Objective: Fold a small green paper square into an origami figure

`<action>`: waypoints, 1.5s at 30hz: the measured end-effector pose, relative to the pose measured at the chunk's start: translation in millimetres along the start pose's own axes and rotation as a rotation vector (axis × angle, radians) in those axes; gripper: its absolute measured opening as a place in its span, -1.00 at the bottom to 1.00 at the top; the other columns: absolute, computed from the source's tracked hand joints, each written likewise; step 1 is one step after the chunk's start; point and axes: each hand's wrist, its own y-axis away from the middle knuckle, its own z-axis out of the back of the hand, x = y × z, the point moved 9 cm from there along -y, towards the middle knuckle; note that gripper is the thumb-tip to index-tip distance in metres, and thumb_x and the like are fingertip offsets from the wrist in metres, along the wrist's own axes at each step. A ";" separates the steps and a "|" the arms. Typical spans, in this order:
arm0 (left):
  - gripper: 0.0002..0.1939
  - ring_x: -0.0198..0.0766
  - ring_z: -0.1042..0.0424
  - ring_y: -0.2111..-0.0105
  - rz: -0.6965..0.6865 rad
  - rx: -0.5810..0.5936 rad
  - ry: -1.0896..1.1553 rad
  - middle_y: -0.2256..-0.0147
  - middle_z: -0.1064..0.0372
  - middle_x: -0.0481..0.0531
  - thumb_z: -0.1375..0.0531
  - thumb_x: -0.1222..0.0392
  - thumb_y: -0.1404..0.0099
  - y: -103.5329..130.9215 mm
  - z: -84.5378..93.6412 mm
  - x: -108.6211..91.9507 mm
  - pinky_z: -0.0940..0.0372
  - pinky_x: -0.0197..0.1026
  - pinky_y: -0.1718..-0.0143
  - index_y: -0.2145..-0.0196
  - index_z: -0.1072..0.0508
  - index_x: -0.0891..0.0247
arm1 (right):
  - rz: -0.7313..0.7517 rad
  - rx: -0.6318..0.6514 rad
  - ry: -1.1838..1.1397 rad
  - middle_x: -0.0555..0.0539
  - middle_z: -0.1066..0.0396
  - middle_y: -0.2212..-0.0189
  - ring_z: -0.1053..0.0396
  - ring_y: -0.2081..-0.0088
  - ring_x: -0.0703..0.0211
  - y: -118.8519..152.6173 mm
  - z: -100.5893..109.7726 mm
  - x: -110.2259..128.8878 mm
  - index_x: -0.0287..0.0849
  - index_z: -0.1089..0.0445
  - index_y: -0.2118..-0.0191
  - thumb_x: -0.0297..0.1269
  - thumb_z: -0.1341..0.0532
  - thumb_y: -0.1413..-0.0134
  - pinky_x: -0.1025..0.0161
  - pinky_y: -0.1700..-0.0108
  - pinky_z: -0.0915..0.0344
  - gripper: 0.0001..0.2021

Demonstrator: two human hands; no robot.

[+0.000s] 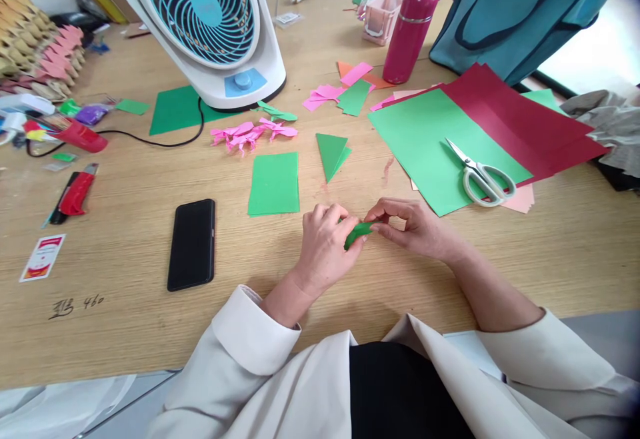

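Observation:
A small folded piece of green paper (358,232) is held between my two hands above the table. My left hand (330,242) grips its left part, fingers curled round it. The thumb and index finger of my right hand (413,227) pinch its right tip. Beyond my hands lie a folded green triangle (331,156) and a stack of green rectangles (274,184). To the right, white-handled scissors (483,176) rest on a large light green sheet (425,139). Pink folded paper figures (254,134) lie further back. My palms hide part of the held paper.
A black phone (191,244) lies left of my hands. A white fan (225,32) with a cable, a magenta bottle (410,34) and a teal bag (520,16) stand at the back. A red cutter (79,190) lies on the left.

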 end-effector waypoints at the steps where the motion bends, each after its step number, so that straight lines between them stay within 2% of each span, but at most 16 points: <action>1: -0.83 -0.07 -0.28 0.14 -0.001 0.003 0.002 0.19 -0.41 0.05 -0.27 0.10 -0.28 0.2 -1.1 0.3 -0.16 -0.02 0.15 0.18 -0.52 0.16 | 0.002 0.012 -0.001 -0.06 -0.47 0.31 -0.42 0.30 0.18 0.3 -0.6 -0.2 -0.17 -0.45 0.16 -0.30 -0.22 -0.21 0.22 0.19 -0.35 -0.88; 5: -0.80 -0.09 -0.30 0.13 -0.001 0.006 0.037 0.18 -0.40 0.05 -0.28 0.17 -0.27 0.3 -4.3 1.7 -0.16 -0.05 0.15 0.13 -0.50 0.16 | 0.038 0.045 -0.012 -0.07 -0.44 0.24 -0.44 0.27 0.18 1.3 -3.3 0.3 -0.16 -0.42 0.13 -0.35 -0.23 -0.19 0.22 0.17 -0.36 -0.86; 11: -0.84 -0.09 -0.31 0.11 0.000 0.031 0.031 0.13 -0.44 0.04 -0.26 0.15 -0.30 0.0 -7.6 1.3 -0.16 -0.04 0.14 0.16 -0.48 0.18 | 0.065 0.031 0.018 -0.06 -0.44 0.30 -0.43 0.34 0.22 0.8 -2.6 -0.2 -0.16 -0.41 0.26 -0.39 -0.20 -0.19 0.25 0.24 -0.34 -0.95; 18: -0.77 -0.05 -0.30 0.13 -0.059 0.033 -0.067 0.15 -0.48 0.06 -0.20 0.13 -0.36 0.9 -6.2 -4.1 -0.12 0.01 0.15 0.05 -0.48 0.17 | -0.052 -0.040 0.063 -0.02 -0.44 0.40 -0.38 0.38 0.23 0.7 6.3 -9.3 -0.18 -0.42 0.28 -0.32 -0.18 -0.22 0.29 0.29 -0.28 -0.91; 23: -0.73 -0.04 -0.30 0.12 -0.089 0.018 -0.123 0.15 -0.48 0.05 -0.22 0.13 -0.35 1.1 -3.2 -10.4 -0.08 0.02 0.18 0.00 -0.43 0.15 | -0.060 -0.003 0.188 0.03 -0.33 0.53 -0.25 0.50 0.29 1.5 1.7 -16.5 -0.19 -0.41 0.39 -0.28 -0.19 -0.22 0.30 0.42 -0.15 -0.83; 26: -0.73 -0.05 -0.30 0.12 -0.082 0.018 -0.121 0.18 -0.49 0.04 -0.27 0.14 -0.31 0.8 -2.1 -11.8 -0.07 0.02 0.18 0.04 -0.40 0.18 | -0.043 0.012 0.218 0.03 -0.30 0.54 -0.22 0.51 0.30 1.9 -0.5 -18.5 -0.19 -0.40 0.40 -0.29 -0.18 -0.22 0.31 0.43 -0.11 -0.82; 32: -0.87 -0.05 -0.31 0.13 -0.086 0.039 -0.130 0.23 -0.50 0.01 -0.28 0.15 -0.31 -0.1 -3.8 -12.0 -0.04 0.03 0.17 0.26 -0.39 0.19 | -0.028 0.018 0.265 0.02 -0.31 0.52 -0.18 0.52 0.30 1.9 0.1 -17.7 -0.18 -0.37 0.39 -0.33 -0.13 -0.24 0.30 0.41 -0.09 -0.82; 40: -0.94 -0.04 -0.30 0.12 -0.076 0.029 -0.121 0.19 -0.50 0.04 -0.24 0.17 -0.34 0.2 -5.4 -9.5 -0.03 0.06 0.17 0.25 -0.44 0.18 | -0.041 0.031 0.304 0.02 -0.32 0.52 -0.19 0.53 0.28 2.2 4.1 -17.4 -0.17 -0.38 0.39 -0.34 -0.12 -0.23 0.29 0.43 -0.09 -0.83; 45: -0.96 -0.09 -0.29 0.14 -0.109 0.007 -0.140 0.18 -0.51 0.02 -0.20 0.21 -0.37 0.2 -3.3 -16.6 -0.03 0.04 0.14 0.26 -0.46 0.18 | -0.014 0.070 0.317 -0.01 -0.32 0.45 -0.22 0.47 0.28 2.1 -1.3 -14.0 -0.18 -0.41 0.35 -0.42 -0.12 -0.18 0.30 0.39 -0.12 -0.86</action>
